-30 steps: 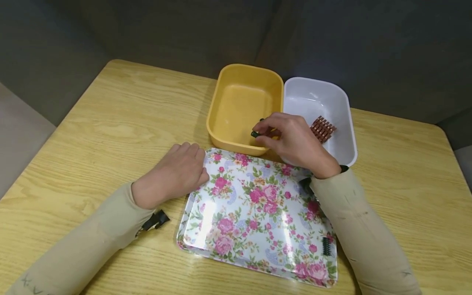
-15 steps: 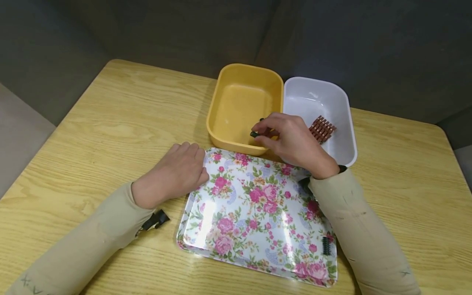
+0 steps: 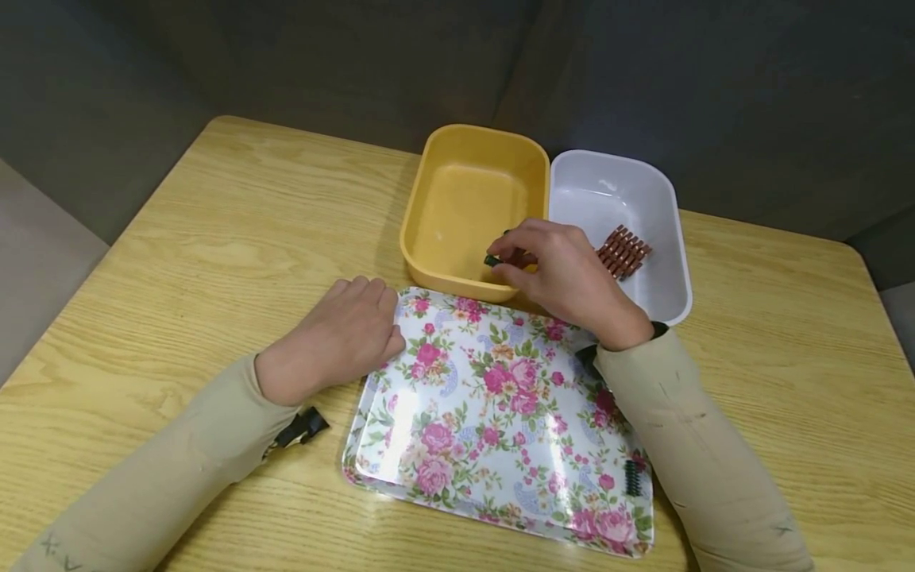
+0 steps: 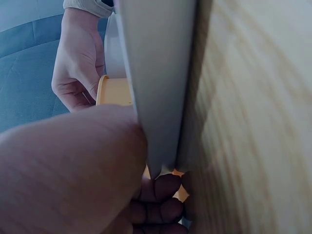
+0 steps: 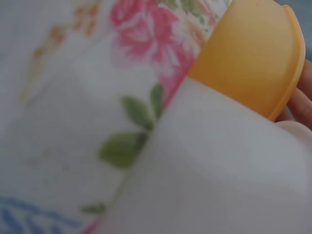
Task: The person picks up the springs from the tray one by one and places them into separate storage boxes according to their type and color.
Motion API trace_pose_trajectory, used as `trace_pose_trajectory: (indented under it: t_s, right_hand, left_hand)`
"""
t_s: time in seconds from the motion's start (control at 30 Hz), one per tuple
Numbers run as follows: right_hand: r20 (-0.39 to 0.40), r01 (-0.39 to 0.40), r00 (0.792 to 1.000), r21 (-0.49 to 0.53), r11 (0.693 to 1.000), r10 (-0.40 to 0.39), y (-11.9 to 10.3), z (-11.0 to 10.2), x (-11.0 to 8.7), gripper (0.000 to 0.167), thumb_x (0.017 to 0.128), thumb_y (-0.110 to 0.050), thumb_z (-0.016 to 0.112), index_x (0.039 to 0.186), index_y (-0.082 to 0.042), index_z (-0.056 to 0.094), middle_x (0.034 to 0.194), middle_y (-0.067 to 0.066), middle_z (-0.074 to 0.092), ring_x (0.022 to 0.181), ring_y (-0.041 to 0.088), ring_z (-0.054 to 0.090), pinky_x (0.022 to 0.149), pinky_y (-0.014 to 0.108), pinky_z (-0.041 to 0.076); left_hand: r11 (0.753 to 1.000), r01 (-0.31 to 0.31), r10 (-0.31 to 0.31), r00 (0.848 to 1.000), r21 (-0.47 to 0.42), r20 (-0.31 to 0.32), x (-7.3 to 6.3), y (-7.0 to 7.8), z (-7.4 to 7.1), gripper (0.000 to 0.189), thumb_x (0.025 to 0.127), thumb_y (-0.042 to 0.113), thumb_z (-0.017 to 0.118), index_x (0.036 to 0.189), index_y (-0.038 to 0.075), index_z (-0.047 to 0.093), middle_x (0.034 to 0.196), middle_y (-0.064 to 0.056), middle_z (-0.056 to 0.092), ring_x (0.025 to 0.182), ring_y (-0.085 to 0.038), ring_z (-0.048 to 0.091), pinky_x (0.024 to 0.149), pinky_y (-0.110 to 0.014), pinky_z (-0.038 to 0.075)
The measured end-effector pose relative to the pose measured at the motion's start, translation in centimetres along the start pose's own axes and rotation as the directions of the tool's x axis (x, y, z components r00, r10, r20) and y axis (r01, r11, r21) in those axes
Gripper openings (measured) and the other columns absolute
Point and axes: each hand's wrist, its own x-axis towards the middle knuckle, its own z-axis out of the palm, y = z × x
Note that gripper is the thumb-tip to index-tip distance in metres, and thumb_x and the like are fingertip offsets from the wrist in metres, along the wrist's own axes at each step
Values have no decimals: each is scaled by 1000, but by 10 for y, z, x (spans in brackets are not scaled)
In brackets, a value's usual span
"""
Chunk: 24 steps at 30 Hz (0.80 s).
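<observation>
My right hand [image 3: 561, 266] is over the near right rim of the yellow bin [image 3: 446, 282], thumb and fingers pinching a small dark green piece [image 3: 492, 260]. Most of that piece is hidden behind the fingers. A floral tray [image 3: 493, 429] lies on the table in front of me. At its far left corner, my left hand [image 3: 350, 338] grips the edge with curled fingers; in the left wrist view the fingertips [image 4: 168, 187] curl at the end of the tray edge [image 4: 158, 87]. A ridged dark green piece [image 3: 633, 478] sits near the tray's right edge.
To the right of the yellow bin, and against it, stands a white bin [image 3: 661, 230] holding a ridged reddish-brown piece [image 3: 625, 251]. Both bins stand near the back edge of the wooden table [image 3: 236, 230], with a dark wall [image 3: 322, 63] behind.
My right hand and forearm have shifted very slightly to the left, still pinching the green piece. The left hand, the tray and the bins have not moved.
</observation>
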Motion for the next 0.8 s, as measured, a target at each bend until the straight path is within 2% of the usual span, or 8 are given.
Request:
trace_pose_trajectory:
  t_s: [0.27, 0.8]
  right_hand:
    - [-31, 23, 999, -18, 1000, -23, 0, 1, -1, 13, 88, -14, 80, 99, -7, 76, 97, 8, 74, 85, 20, 69, 79, 38, 58]
    - [-127, 51, 990, -40, 998, -56, 0, -8, -6, 9, 88, -13, 80, 95, -9, 77, 95, 6, 75, 84, 18, 69, 78, 39, 58]
  left_hand:
    - [1000, -1, 1, 1000, 4, 6, 0, 0, 0, 24, 98, 26, 46, 82, 7, 43, 81, -6, 42, 77, -24, 39, 77, -38, 38]
    - [1000, -3, 3, 1000, 6, 5, 2, -1, 2, 25, 98, 26, 46, 83, 7, 44, 81, -7, 42, 78, -24, 39, 77, -38, 39]
